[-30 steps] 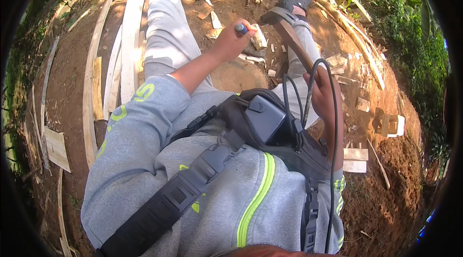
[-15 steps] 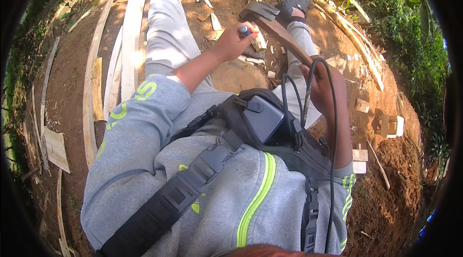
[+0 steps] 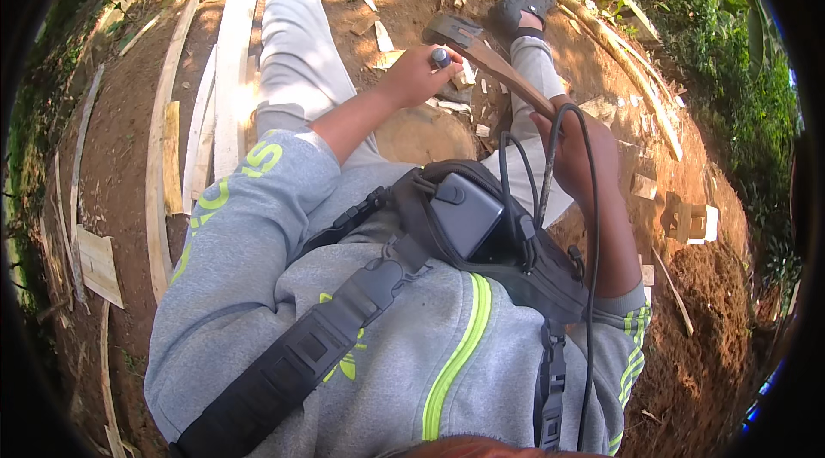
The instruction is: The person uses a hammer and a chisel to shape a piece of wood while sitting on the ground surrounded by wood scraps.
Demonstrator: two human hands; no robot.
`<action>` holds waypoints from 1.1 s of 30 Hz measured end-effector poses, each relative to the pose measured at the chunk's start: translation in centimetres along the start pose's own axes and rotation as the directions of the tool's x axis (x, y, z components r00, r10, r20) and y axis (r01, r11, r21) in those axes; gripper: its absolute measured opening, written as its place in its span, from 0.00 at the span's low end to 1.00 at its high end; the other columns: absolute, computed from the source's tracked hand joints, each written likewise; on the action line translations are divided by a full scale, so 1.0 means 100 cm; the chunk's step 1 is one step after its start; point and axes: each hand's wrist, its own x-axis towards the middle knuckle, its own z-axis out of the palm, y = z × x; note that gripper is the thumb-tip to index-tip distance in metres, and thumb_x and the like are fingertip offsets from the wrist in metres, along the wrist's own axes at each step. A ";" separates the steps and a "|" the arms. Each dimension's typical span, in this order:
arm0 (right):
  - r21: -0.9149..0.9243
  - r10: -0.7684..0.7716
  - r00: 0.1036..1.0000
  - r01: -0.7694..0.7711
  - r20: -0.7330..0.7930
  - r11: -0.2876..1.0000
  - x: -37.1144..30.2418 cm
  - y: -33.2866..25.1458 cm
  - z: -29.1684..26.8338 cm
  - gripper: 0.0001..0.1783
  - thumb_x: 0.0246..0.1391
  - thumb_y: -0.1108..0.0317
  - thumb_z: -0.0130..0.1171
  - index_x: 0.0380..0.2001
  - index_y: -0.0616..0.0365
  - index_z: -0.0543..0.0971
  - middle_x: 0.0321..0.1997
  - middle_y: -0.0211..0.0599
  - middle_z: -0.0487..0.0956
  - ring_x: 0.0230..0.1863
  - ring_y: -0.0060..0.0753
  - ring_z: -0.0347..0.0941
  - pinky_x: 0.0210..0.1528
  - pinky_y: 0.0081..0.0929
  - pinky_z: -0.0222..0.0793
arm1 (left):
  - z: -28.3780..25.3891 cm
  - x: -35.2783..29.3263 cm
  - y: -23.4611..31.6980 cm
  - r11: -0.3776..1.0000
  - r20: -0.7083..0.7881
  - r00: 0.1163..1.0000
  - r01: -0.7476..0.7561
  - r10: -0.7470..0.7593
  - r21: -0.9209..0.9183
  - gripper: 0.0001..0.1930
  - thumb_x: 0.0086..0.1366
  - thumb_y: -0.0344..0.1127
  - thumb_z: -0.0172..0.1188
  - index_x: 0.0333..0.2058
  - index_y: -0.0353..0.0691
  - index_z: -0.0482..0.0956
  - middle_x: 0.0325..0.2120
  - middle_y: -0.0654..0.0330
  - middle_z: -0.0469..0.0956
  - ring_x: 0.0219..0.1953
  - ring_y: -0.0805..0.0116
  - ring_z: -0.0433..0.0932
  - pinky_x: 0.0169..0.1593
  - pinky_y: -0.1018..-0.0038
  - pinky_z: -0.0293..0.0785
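Wooden-handled, the hammer [image 3: 505,69] gripped by the right hand [image 3: 586,149] hangs near the blue-grey tool [image 3: 441,57] clenched in the left hand [image 3: 411,80], beyond the stump [image 3: 427,137]; striking seems in hand, the next blow calling for careful aim.

Room to pass lies above the stump [image 3: 425,135]; the wooden-handled tool [image 3: 509,76] and looped cable [image 3: 595,226] obstruct the right.
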 end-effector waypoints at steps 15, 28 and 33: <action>0.228 0.108 0.994 -0.110 0.019 0.967 -0.011 0.027 0.021 0.18 0.70 0.51 0.57 0.46 0.56 0.79 0.35 0.57 0.83 0.41 0.69 0.79 0.42 0.55 0.73 | 0.007 0.017 0.008 0.979 0.075 0.997 0.013 -0.028 0.202 0.16 0.71 0.48 0.66 0.46 0.42 0.86 0.38 0.54 0.87 0.41 0.55 0.86 0.47 0.62 0.78; 0.787 0.342 0.933 -0.293 0.112 0.543 0.130 0.081 0.205 0.23 0.72 0.49 0.58 0.49 0.62 0.82 0.33 0.33 0.81 0.33 0.31 0.77 0.40 0.31 0.73 | 0.014 0.039 0.018 0.971 0.043 0.996 0.069 -0.081 0.230 0.13 0.71 0.49 0.65 0.44 0.48 0.86 0.34 0.54 0.87 0.39 0.51 0.85 0.45 0.60 0.80; 0.655 0.203 0.979 -0.158 0.007 0.739 0.157 0.065 0.248 0.24 0.56 0.54 0.75 0.46 0.62 0.82 0.35 0.38 0.83 0.38 0.37 0.81 0.44 0.35 0.76 | 0.012 0.041 0.020 0.980 0.066 0.996 0.048 -0.062 0.191 0.14 0.71 0.47 0.65 0.45 0.43 0.85 0.34 0.56 0.86 0.37 0.56 0.83 0.44 0.63 0.78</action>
